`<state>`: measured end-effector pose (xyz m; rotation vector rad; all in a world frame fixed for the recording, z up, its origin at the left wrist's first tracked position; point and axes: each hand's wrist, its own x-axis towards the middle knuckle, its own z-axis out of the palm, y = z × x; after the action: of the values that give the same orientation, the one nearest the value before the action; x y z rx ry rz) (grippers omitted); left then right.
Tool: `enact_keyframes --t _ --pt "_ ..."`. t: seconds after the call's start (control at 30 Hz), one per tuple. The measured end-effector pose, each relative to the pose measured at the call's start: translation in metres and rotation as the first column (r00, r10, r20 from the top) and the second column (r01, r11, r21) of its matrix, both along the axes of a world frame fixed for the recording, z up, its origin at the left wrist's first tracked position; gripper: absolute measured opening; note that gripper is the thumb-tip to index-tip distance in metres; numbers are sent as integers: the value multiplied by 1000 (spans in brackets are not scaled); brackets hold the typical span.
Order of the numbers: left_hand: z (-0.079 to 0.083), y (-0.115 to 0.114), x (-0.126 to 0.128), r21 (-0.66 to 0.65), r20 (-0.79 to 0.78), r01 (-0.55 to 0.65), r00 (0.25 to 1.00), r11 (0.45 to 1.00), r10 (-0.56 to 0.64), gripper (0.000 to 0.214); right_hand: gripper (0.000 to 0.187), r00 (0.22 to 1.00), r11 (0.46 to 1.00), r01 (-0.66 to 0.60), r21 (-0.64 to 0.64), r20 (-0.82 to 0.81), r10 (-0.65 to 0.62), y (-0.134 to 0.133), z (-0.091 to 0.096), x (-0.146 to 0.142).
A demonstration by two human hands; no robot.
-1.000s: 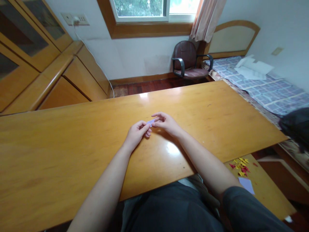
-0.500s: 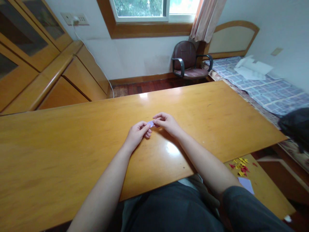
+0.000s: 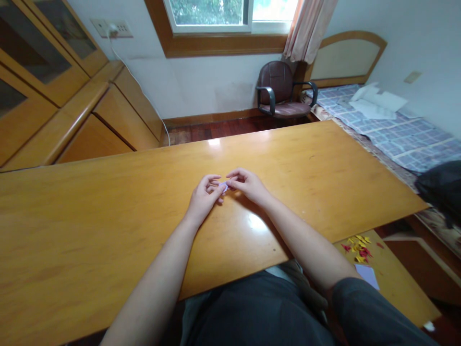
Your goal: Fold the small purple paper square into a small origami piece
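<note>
A small piece of folded purple paper (image 3: pixel 224 186) is held between my two hands, above the middle of the wooden table (image 3: pixel 108 216). My left hand (image 3: pixel 205 197) pinches its left side with the thumb in front, the index finger raised and curved behind. From the other side my right hand (image 3: pixel 248 185) grips the paper's right edge between thumb and fingertips. Fingers cover much of the paper, so its exact folded form cannot be made out.
On a lower wooden surface (image 3: pixel 399 283) at the right lie several small yellow and red folded paper pieces (image 3: pixel 360 249) and purple paper sheets (image 3: pixel 367 276). Beyond the table stand a brown armchair (image 3: pixel 276 91), a bed (image 3: pixel 406 129) and a wooden cabinet (image 3: pixel 90 115).
My left index finger has lifted and spread from the paper, and the left hand has shifted slightly. The paper has turned a little between my fingers.
</note>
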<state>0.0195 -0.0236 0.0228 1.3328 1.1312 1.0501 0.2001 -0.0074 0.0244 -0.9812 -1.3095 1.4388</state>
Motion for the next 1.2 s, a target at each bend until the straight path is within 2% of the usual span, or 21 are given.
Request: enact_keyframes --t 0.13,0.23,0.33,0.43,0.57,0.77,1.2 --pt "2 0 -1 -3 -62 21 998 1000 -22 34 34 1000 1000 3 -1 -13 -3 1 0 0" --pt "4 1 -1 -27 -15 -16 1000 1000 16 35 36 1000 1000 -22 -22 -5 22 1 -1 -1" --pt "5 1 -1 -66 41 -33 999 997 35 38 33 995 998 -52 -35 82 54 1 -1 0" --pt "3 3 -1 -108 72 -16 997 994 23 39 32 986 997 -59 -43 150 65 0 1 2" --pt "-1 4 -3 -138 84 10 996 990 1 36 32 986 996 -61 -72 153 71 -2 2 4" --pt "3 2 -3 -186 97 49 995 981 -31 32 30 979 997 -61 -51 193 70 -2 4 5" --pt "6 1 0 -272 154 45 988 961 -2 33 42 983 994 -95 -48 150 101 0 4 5"
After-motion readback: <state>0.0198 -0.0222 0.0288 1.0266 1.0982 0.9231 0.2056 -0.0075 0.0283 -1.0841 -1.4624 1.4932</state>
